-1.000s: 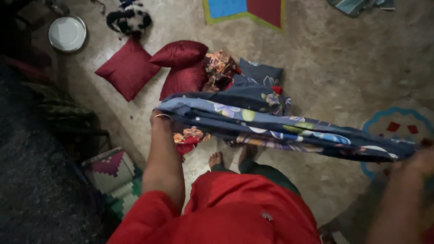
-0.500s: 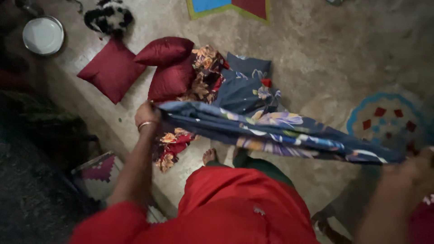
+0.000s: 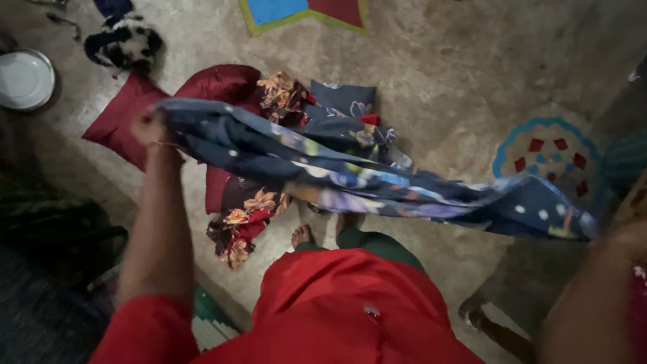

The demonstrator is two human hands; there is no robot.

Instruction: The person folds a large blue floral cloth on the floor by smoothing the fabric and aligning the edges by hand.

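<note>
Since both hands are pulled wide apart, the dark blue floral cloth [image 3: 364, 182] hangs stretched in the air above the floor [image 3: 458, 81], over the maroon cushions [image 3: 202, 87]. Left hand [image 3: 149, 125] is closed on one end. Right hand [image 3: 630, 236] is blurry and cut off at the edge, so can't tell its grip.

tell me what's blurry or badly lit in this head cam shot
Head view: the dark blue floral cloth stretched between the hands is smeared by motion blur, as are the left hand and the right hand at the frame edge. The left side falls into deep shadow; the concrete floor is evenly lit, and the white bowl looks slightly overexposed.
</note>
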